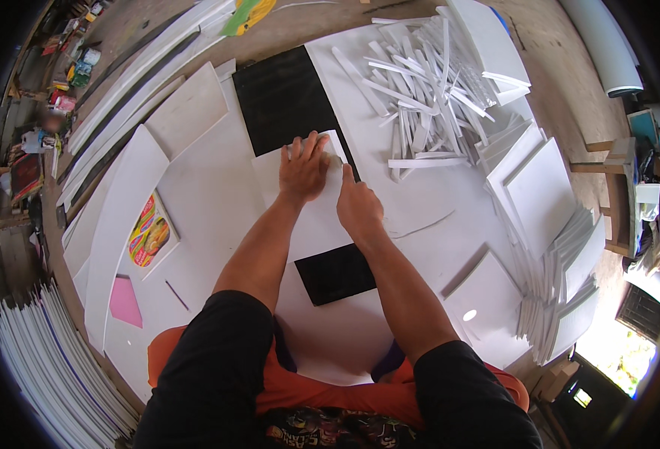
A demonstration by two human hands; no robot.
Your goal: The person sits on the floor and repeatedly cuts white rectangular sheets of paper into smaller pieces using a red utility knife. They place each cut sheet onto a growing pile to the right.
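Observation:
My left hand [304, 169] presses down with fingers spread on a white board [267, 173]. This board overlaps the lower part of a long black sheet [279, 97]. At the board's right edge, my right hand [360, 203] is closed, its index finger stretched forward along a small thing mostly hidden by the fingers. A pale greyish bit [335, 162] shows between the two hands; its kind is unclear. Closer to me, a black rectangular piece [335, 275] lies between my forearms on the white work surface [217, 206].
A tangled heap of white strips [427, 90] lies far right. Stacked white boards [543, 194] and fanned white pieces [566, 307] line the right side. At left are a colourful printed piece [150, 232], a pink piece [125, 301], a thin dark stick [176, 295] and larger white panels [187, 112].

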